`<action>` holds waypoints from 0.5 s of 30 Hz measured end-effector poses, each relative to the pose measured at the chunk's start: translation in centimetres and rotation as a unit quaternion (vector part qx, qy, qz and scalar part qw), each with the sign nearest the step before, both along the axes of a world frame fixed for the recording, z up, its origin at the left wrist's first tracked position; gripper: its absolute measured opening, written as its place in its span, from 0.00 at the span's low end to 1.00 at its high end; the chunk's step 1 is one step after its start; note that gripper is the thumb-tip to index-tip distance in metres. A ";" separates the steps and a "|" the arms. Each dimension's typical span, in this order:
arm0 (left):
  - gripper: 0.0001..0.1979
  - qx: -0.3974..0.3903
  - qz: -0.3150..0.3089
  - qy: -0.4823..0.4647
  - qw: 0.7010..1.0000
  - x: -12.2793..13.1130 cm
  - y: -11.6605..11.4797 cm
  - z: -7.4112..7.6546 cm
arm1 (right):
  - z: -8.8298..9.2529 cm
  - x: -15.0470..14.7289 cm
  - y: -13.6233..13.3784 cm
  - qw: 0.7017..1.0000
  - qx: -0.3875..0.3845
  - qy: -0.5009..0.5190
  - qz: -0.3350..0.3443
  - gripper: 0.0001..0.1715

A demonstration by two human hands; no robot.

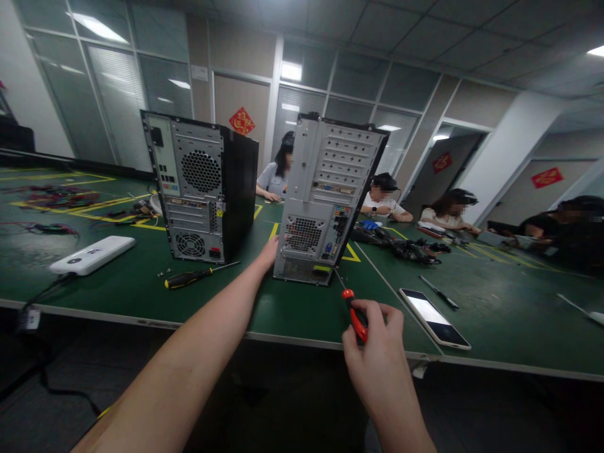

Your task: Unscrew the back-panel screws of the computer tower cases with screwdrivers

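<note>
A grey computer tower (325, 195) stands upright on the green table (141, 283), its back panel facing me. My left hand (268, 251) reaches to the tower's lower left edge and touches its side; the fingers are hidden behind the case. My right hand (375, 340) is closed round a red-and-black screwdriver (353, 311), whose shaft points up toward the tower's lower right corner, just short of it.
A second, black tower (202, 185) stands to the left, with a yellow-and-black screwdriver (195, 275) in front of it. A white device (92, 255) lies far left, a phone (434, 318) right of my hand. Several seated people work beyond cables (406, 245).
</note>
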State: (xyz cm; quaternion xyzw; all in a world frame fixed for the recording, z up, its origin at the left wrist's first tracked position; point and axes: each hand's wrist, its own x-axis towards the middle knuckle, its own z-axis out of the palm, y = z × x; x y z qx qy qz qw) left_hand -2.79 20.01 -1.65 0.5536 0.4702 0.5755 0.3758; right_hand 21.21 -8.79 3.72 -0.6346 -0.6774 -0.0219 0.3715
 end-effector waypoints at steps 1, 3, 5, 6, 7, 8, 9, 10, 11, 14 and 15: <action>0.26 0.000 -0.003 -0.001 1.000 0.0 0.0 0.0 | 0.0 0.1 0.0 1.000 0.000 -0.001 0.001 0.18; 0.27 0.002 -0.006 -0.007 1.000 0.0 0.0 0.1 | 0.0 0.2 0.0 1.000 0.003 0.001 0.004 0.18; 0.27 0.001 -0.008 -0.008 1.000 0.0 -0.1 0.1 | 0.2 0.1 -0.1 1.000 0.005 0.003 0.006 0.17; 0.27 -0.001 -0.005 -0.007 1.000 0.0 -0.1 0.2 | 0.3 0.0 -0.2 1.000 0.003 0.002 0.007 0.16; 0.27 -0.005 -0.001 -0.005 1.000 0.0 -0.1 0.3 | 0.4 -0.1 -0.2 1.000 -0.001 0.002 0.006 0.16; 0.26 -0.011 0.004 -0.001 1.000 0.0 -0.2 0.3 | 0.5 -0.2 -0.3 1.000 -0.006 0.004 0.002 0.17; 0.26 -0.017 0.009 0.003 1.000 0.0 -0.2 0.4 | 0.6 -0.3 -0.4 1.000 -0.011 0.006 -0.003 0.17; 0.25 -0.023 0.013 0.006 1.000 0.0 -0.3 0.4 | 0.7 -0.5 -0.4 1.000 -0.016 0.010 -0.007 0.18; 0.25 -0.027 0.015 0.007 0.999 0.0 -0.3 0.5 | 0.7 -0.5 -0.4 1.000 -0.019 0.014 -0.009 0.19; 0.25 -0.029 0.007 -0.011 0.999 0.0 -0.4 0.4 | 0.9 -0.7 -0.4 0.999 -0.016 0.023 -0.016 0.20; 0.26 -0.025 0.002 -0.019 1.000 0.0 -0.4 0.3 | 0.9 -0.7 -0.4 0.999 -0.016 0.024 -0.017 0.20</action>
